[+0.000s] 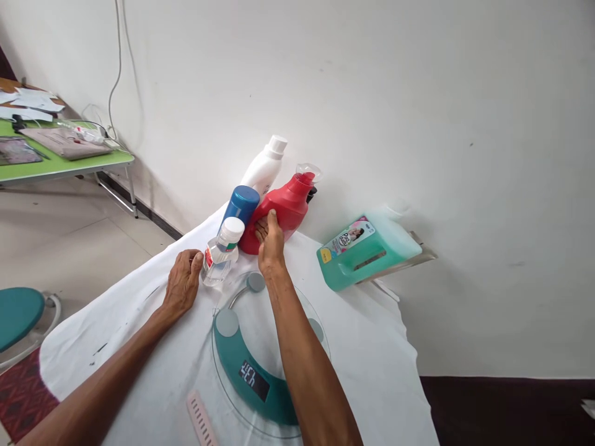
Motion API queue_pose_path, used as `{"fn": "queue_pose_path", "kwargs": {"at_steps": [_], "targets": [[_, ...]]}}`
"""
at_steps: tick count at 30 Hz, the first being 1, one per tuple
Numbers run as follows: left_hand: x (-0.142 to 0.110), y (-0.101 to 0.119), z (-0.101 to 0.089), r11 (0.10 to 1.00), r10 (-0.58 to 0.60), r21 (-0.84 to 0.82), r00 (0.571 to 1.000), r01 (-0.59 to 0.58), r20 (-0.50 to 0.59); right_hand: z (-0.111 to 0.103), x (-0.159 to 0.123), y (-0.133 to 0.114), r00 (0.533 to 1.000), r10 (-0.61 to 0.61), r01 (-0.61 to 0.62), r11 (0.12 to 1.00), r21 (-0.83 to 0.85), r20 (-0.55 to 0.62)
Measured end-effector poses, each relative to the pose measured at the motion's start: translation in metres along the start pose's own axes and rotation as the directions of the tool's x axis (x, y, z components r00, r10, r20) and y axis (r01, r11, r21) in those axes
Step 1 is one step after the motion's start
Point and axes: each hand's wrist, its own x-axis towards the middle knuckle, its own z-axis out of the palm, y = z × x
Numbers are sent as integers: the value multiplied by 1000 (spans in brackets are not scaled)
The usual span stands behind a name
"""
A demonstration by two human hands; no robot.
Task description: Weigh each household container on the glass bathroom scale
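Observation:
My right hand grips a red detergent bottle by its handle, fingers passing through the opening. The bottle has a clear cap. My left hand rests on the white cloth, fingers curled and fingertips hidden, close beside a clear bottle with a white lid. Behind that stands a blue-capped bottle, and farther back a white bottle. Below my right forearm lies a round glass scale with a teal band and a lit display, partly covered by the arm.
A green liquid jug stands at the table's right, near the wall. A pink strip with slots lies at the front of the white-covered table. Leftward are a green table with papers and a teal stool.

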Motion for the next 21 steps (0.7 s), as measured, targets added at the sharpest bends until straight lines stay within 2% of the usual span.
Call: {"fn": "queue_pose_path", "kwargs": {"at_steps": [3, 6, 11, 17, 21], "targets": [[0, 1, 0, 1000, -1, -13, 1000, 1, 7, 8, 6, -2, 999, 32, -31, 999, 22, -32], [-1, 0, 0, 1000, -3, -20, 1000, 4, 8, 16, 2, -6, 999, 12, -10, 999, 52, -37], [0, -2, 0, 999, 2, -32, 1000, -2, 4, 16, -8, -9, 988, -30, 43, 995, 85, -150], [0, -1, 0, 999, -10, -40, 1000, 11, 12, -18, -11, -16, 949, -14, 41, 996, 80, -314], [-1, 0, 1, 999, -9, -40, 1000, 10, 25, -49, -5, -28, 877, -59, 47, 998, -37, -477]]}}
